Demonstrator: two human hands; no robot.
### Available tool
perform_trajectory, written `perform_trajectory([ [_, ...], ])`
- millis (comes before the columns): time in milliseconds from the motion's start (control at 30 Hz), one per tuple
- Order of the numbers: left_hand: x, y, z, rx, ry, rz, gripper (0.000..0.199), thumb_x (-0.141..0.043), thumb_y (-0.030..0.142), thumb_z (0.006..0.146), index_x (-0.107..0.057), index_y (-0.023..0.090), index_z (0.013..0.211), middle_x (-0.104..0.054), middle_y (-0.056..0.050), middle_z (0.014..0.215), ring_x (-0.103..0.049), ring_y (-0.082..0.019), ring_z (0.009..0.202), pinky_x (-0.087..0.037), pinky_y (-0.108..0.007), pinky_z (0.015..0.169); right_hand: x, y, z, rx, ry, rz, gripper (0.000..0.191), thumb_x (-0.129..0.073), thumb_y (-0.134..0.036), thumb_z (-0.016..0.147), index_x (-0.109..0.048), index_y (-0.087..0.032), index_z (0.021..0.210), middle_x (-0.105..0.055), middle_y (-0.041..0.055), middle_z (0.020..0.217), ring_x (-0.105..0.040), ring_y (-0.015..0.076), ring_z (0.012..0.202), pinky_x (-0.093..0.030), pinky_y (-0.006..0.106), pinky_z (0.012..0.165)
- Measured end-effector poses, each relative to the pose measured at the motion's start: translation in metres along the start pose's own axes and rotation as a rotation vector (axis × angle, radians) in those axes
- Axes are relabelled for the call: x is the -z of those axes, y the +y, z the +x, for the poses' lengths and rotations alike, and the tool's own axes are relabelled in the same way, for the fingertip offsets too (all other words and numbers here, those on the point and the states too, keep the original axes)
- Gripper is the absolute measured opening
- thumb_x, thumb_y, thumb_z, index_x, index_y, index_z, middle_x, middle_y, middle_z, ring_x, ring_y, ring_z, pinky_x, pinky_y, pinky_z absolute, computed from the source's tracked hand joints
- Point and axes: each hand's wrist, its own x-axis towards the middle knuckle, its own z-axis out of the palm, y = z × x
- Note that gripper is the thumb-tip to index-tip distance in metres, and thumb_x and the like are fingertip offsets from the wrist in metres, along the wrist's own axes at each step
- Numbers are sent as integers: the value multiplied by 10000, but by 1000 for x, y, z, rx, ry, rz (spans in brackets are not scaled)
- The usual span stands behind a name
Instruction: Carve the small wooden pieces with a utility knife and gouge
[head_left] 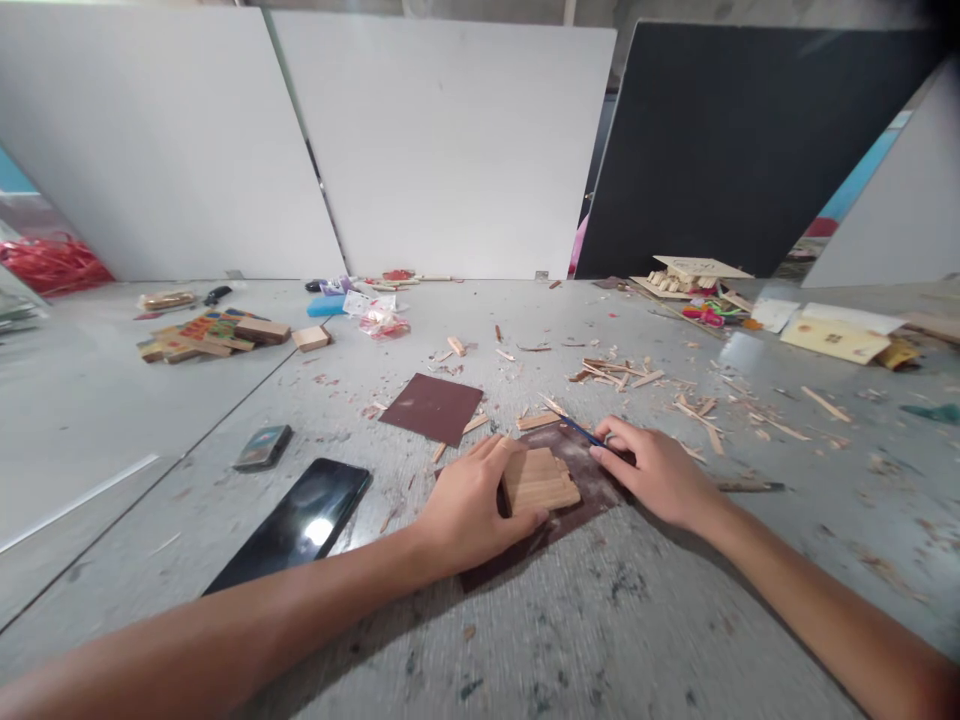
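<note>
Desk (600,620): grey, wood scraps.
L hand (469,510): fingers clamp wood block (538,482), at its 3 o'clock.
R hand (660,475): fingers flat on sandpaper (592,470), block at 9.

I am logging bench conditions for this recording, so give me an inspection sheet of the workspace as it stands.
Surface: grey scuffed table, dusty.
Job's things: small block of glued wooden sticks on a dark brown sandpaper sheet.
Clutter: second sandpaper sheet, wood splinters, black phone, small dark case, stacked printed wooden pieces.
Grippers: left hand grips the block; right hand presses the sheet, beside a thin blue-handled tool.
Cables: nothing seen.
Surroundings: white panels and a black panel upright behind.
</note>
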Motion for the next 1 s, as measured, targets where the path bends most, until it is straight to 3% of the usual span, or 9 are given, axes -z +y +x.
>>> perform_trajectory([
  [300,3,3,-1,-9,1,41,497,-754,425,784,-561,210,1188,-660,-96,1155,-640,-302,1030,-529,-418,854,4,-4,-1,41,3,-14,150,-507,-352,976,-621,-256,971,-797,30,868,-738,245,786,-471,318,684],
  [500,3,3,-2,-14,-12,61,519,-755,421,786,-556,205,1213,-653,-95,1164,-637,-299,1032,-525,-423,871,2,-4,-1,44,-8,-1,150,-515,-371,982,-616,-261,976,-802,33,916,-742,253,846,-470,321,711],
  [1000,2,3,-2,-39,-19,56,508,-750,429,790,-544,222,1206,-644,-80,1132,-620,-297,1057,-516,-429,884,2,-6,-2,58,-38,7,168,-488,-393,989,-591,-265,953,-791,43,898,-715,252,790,-454,334,696],
])
